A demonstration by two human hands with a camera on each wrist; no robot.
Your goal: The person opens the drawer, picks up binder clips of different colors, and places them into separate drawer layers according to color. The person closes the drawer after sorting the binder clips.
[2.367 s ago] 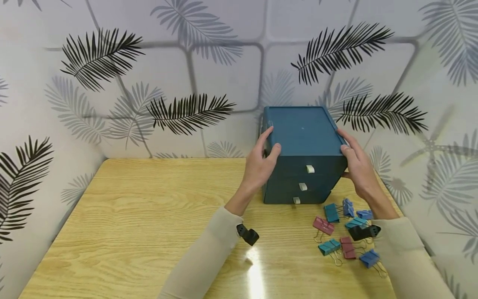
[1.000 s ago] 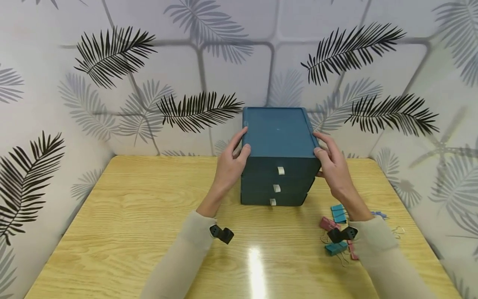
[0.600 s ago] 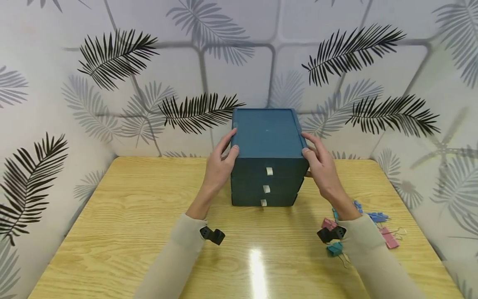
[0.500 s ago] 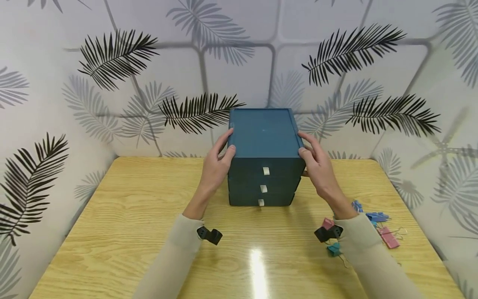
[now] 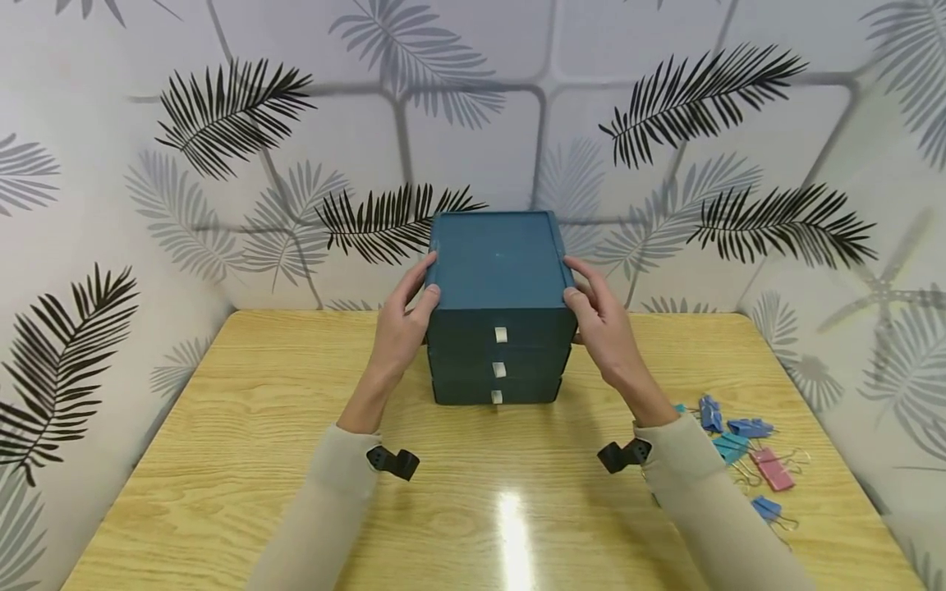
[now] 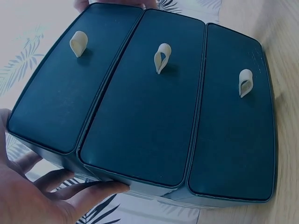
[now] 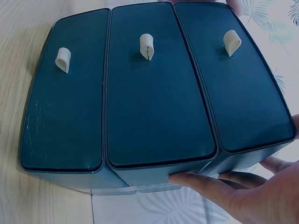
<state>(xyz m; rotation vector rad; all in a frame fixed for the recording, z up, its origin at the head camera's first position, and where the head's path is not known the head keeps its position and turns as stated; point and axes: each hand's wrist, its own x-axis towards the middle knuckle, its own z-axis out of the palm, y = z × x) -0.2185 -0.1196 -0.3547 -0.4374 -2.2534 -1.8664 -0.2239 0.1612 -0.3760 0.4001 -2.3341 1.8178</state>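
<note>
A dark blue drawer cabinet (image 5: 498, 263) stands upright at the back of the table, its three drawers closed. Each drawer front carries a small white loop pull, such as the middle pull (image 6: 162, 58). My left hand (image 5: 402, 328) grips the cabinet's left side, thumb at the top front edge and fingers along the side wall. On the opposite side my right hand (image 5: 604, 328) holds it the same way. In the right wrist view, the fingers (image 7: 205, 185) reach beneath the side's edges. Whether the base touches the table cannot be told.
Several binder clips in blue, teal and pink, such as a pink binder clip (image 5: 773, 469), lie loose on the wooden table (image 5: 244, 460) at the right. My right sleeve (image 5: 709, 501) hides some. A leaf-patterned wall (image 5: 458, 156) closes off the back.
Both hands have moved the cabinet leftward along the back of the table, away from the binder clips. The grip stays the same, and more clips show past my right sleeve.
</note>
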